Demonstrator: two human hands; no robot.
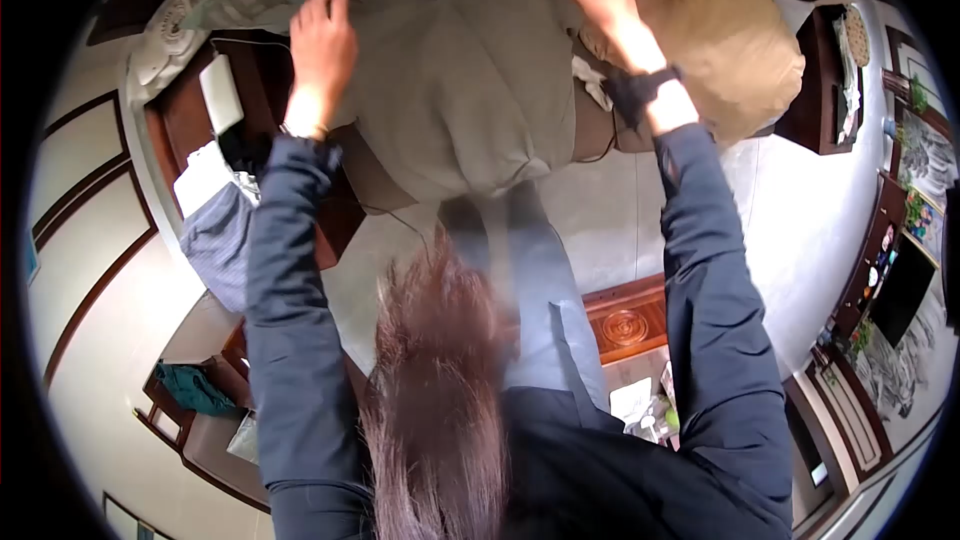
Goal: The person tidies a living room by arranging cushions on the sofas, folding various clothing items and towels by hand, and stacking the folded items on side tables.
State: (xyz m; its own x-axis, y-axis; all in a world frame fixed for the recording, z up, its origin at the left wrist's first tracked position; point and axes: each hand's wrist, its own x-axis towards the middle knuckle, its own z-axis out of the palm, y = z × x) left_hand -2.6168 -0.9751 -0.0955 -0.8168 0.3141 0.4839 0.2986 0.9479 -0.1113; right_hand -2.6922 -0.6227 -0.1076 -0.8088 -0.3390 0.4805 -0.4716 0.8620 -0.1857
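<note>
A grey-green garment (460,90) with a collar at the top lies spread over brown seat cushions, its lower edge hanging toward me. My left hand (323,50) rests at its left side, with slightly bent fingers pointing away from me and nothing visible in them. My right hand (606,0) is at its upper right, thumb apart from the fingers; the fingertips reach the frame's top edge. A tan cushion-like bundle (715,45) lies right of my right wrist. A crumpled white cloth or tissue (592,82) sits between that wrist and the garment.
To the left stands a dark wooden side table (185,105) with a white device (220,92) and a striped grey cloth (220,240) beside it. A wooden cabinet (815,90) stands at right. Below is a carved wooden table (625,325). Long hair (435,390) hangs in front of the camera.
</note>
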